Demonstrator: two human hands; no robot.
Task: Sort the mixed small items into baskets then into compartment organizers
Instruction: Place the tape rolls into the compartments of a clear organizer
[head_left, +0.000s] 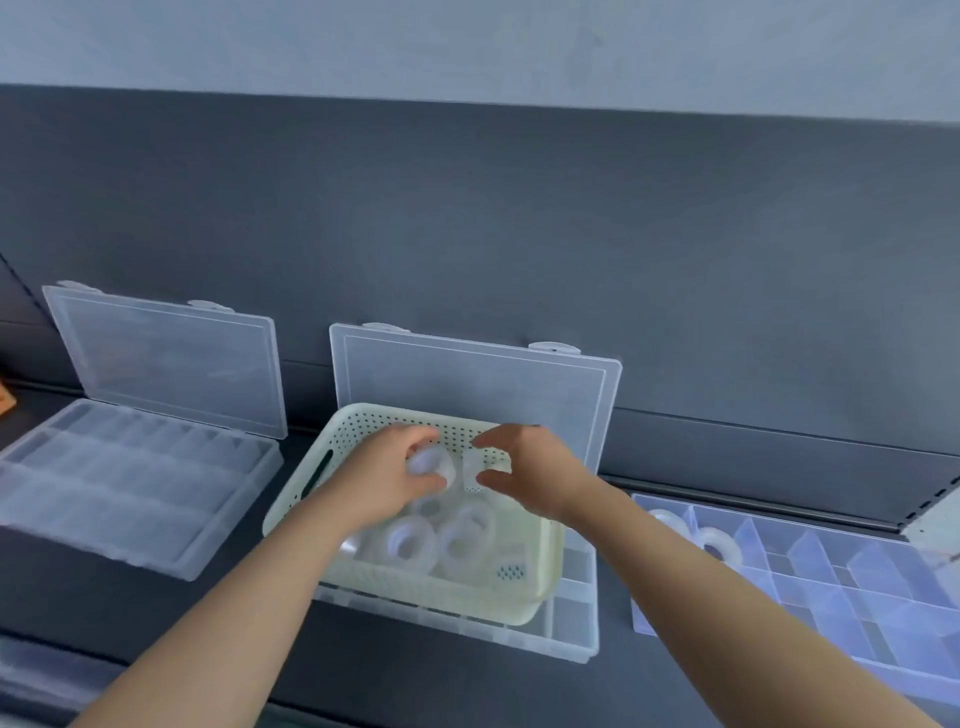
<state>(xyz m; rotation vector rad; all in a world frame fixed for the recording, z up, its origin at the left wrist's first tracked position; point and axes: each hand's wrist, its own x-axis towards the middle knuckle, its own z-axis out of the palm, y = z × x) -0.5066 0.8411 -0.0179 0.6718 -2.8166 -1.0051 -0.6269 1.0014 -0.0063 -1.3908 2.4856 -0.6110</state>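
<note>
While left hand (384, 483) grips a clear tape roll (428, 462), right hand (530, 467) pinches a small white piece (474, 472). Both above cream basket (441, 592).

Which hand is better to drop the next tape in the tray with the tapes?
Probably the right hand. It pinches a small clear piece over the basket and is nearer the right organizer, where two tape rolls already sit. The left hand holds a tape roll farther away.
</note>
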